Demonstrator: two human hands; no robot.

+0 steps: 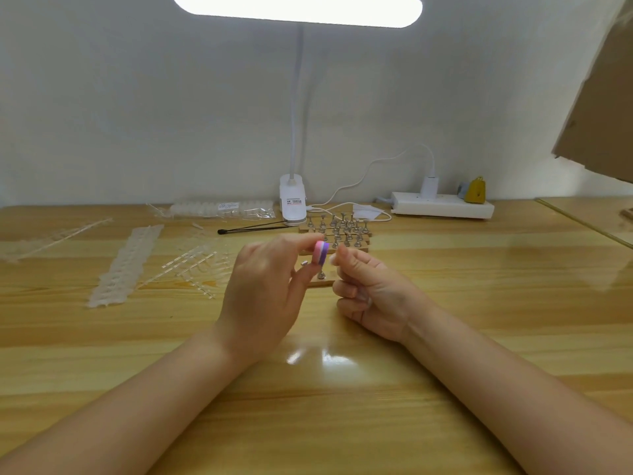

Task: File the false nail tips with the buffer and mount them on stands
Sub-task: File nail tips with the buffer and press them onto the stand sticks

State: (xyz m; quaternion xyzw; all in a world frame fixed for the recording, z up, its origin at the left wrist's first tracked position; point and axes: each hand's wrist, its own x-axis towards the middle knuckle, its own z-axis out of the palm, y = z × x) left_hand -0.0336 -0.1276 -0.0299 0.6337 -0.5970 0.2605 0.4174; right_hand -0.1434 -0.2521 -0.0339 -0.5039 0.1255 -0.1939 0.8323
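Now your left hand (263,286) pinches the pink-and-purple buffer (320,252) between thumb and fingertips, raised above the desk (479,303). Just beside it, your right hand (370,296) pinches a small pale nail tip (333,258), other fingers curled. Behind both, metal stands (342,229) crowd wooden bases; clear nail strips (126,265) lie left.

Bare table (342,406) lay open in front of and to the right of both hands. Behind them, wooden bases with metal stands (337,229) blocked the middle. To the left, nail-tip strips (126,265) and clear sprues (195,265) covered the surface. Along the wall stood a lamp clamp (292,202), its cable and a power strip (442,207).
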